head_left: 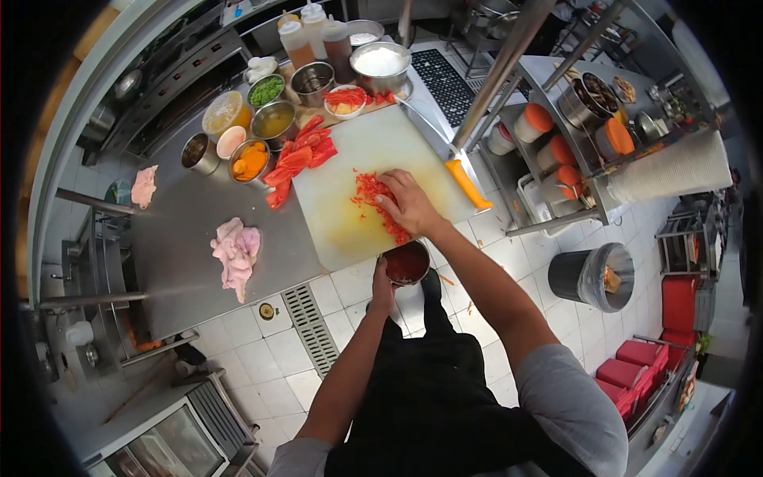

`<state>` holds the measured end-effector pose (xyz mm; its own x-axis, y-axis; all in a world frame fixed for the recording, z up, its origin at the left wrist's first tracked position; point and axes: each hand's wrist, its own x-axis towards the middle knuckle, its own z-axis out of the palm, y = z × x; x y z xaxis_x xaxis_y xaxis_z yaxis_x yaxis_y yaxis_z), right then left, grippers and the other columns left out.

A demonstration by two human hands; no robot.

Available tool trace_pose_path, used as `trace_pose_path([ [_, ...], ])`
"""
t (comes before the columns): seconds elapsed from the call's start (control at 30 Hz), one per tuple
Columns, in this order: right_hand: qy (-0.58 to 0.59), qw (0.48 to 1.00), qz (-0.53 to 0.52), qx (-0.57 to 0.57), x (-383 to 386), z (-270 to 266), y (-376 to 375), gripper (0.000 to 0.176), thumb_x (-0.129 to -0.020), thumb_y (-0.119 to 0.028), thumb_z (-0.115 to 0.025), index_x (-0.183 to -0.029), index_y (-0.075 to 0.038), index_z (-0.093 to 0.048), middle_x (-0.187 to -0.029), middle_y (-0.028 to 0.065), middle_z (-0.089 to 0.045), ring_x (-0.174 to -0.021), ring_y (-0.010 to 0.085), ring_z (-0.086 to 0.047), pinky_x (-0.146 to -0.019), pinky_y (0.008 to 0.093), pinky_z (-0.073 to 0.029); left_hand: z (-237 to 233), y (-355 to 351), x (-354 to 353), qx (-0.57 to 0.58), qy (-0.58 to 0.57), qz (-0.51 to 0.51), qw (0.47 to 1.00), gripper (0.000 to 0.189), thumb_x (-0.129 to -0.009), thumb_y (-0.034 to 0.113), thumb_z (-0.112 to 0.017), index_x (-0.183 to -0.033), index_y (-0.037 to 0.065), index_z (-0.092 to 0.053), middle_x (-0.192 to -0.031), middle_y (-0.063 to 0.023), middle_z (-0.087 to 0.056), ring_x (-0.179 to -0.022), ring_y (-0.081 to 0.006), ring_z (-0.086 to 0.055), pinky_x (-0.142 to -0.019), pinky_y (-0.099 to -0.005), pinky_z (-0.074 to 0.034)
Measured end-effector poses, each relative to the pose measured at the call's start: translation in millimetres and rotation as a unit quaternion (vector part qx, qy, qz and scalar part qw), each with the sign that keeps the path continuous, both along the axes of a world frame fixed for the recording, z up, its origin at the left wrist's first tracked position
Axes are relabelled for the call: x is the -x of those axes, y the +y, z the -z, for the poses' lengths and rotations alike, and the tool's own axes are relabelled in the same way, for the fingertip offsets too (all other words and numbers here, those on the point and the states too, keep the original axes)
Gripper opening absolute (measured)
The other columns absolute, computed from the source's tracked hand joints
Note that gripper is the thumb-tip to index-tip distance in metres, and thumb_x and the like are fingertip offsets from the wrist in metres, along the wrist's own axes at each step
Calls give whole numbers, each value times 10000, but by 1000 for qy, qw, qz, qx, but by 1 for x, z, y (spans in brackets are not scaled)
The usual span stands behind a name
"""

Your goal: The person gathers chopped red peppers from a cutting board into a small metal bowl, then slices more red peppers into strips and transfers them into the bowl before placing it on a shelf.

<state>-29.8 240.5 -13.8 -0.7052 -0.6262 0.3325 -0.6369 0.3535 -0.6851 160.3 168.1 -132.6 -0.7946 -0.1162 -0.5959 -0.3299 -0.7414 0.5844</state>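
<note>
On the white cutting board [342, 230] lies a pile of finely chopped red pepper [367, 189]. My right hand [409, 205] rests over the pile's right side, its fingers bent against the pieces; whether they grip any is hidden. Below the board's front edge, my left hand [383, 288] holds a round metal bowl [408, 263] by its left side, with red contents inside. Larger red pepper pieces [296, 157] lie at the board's upper left edge. A knife with a yellow handle [467, 184] lies along the board's right side, blade pointing away.
Behind the board stand squeeze bottles [296, 44], a bowl of white powder [381, 62] and bowls of green [265, 91] and orange [250, 162] food. A crumpled pink cloth [236, 256] lies on the steel table [175, 270]. A lined bin [592, 277] stands right.
</note>
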Motion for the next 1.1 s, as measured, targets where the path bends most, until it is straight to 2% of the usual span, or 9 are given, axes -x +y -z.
trace_pose_path([
  [0.07,2,1000,18,-24,-17,-1,8,467,-983,-315,-592,-1318,8,-556,-1313,220,-531,-1274,390,-474,-1108,438,-382,3,-2,2,15,-2,3,1000,543,-1065,471,-403,-1450,90,-435,-1381,-82,-585,-1271,-237,-573,-1077,-442,-458],
  [0.1,-6,999,37,-23,-26,-2,10,469,-980,-313,-594,-1315,12,-555,-1303,222,-534,-1267,391,-475,-1104,442,-382,3,-1,3,34,-21,1,999,531,-1054,481,-397,-1452,132,-437,-1372,-59,-582,-1189,-198,-607,-950,-388,-522],
  [0.53,-64,992,99,47,-140,-1,40,368,-972,-149,-564,-1292,32,-552,-1303,235,-552,-1261,402,-496,-1109,463,-380,-10,-14,3,51,-23,61,997,515,-1049,516,-379,-1443,196,-462,-1298,-15,-597,-1155,-127,-602,-923,-339,-525],
  [0.7,-79,984,113,116,-76,-13,33,281,-997,-170,-543,-1186,25,-614,-1177,234,-621,-1091,412,-598,-966,447,-474,2,-16,-2,43,4,14,999,482,-1057,455,-364,-1428,165,-470,-1366,-42,-586,-1230,-179,-594,-944,-389,-538],
  [0.77,-81,988,86,98,-26,-10,12,339,-1009,-214,-534,-1234,30,-602,-1244,226,-601,-1207,397,-555,-1052,425,-429,4,-17,-4,37,-4,11,999,503,-1060,453,-375,-1443,139,-458,-1403,-61,-568,-1272,-209,-571,-1012,-421,-501],
  [0.83,-29,994,67,87,15,9,-15,364,-1003,-245,-554,-1240,25,-609,-1249,218,-602,-1216,390,-539,-1060,435,-422,-3,-17,-7,24,12,10,1000,527,-1071,453,-382,-1469,113,-437,-1439,-73,-551,-1319,-235,-540,-1098,-439,-443],
  [0.9,25,996,48,75,37,15,-36,389,-998,-277,-574,-1247,19,-616,-1253,211,-604,-1226,383,-523,-1069,446,-415,1,-16,-8,23,31,-3,999,523,-1074,450,-379,-1469,112,-437,-1438,-70,-552,-1322,-231,-536,-1099,-429,-443],
  [0.97,42,998,-54,0,43,17,-49,420,-990,-292,-581,-1270,19,-613,-1301,192,-586,-1274,366,-482,-1107,441,-384,10,-17,-12,19,72,0,997,509,-1082,440,-371,-1466,114,-443,-1436,-61,-554,-1326,-215,-530,-1105,-417,-438],
  [1.1,45,993,-109,-14,22,13,-34,410,-979,-288,-593,-1252,17,-621,-1281,178,-586,-1241,360,-498,-1091,436,-396,7,-15,-12,12,41,-13,999,503,-1082,440,-372,-1454,112,-456,-1427,-60,-560,-1316,-206,-537,-1091,-410,-449],
])
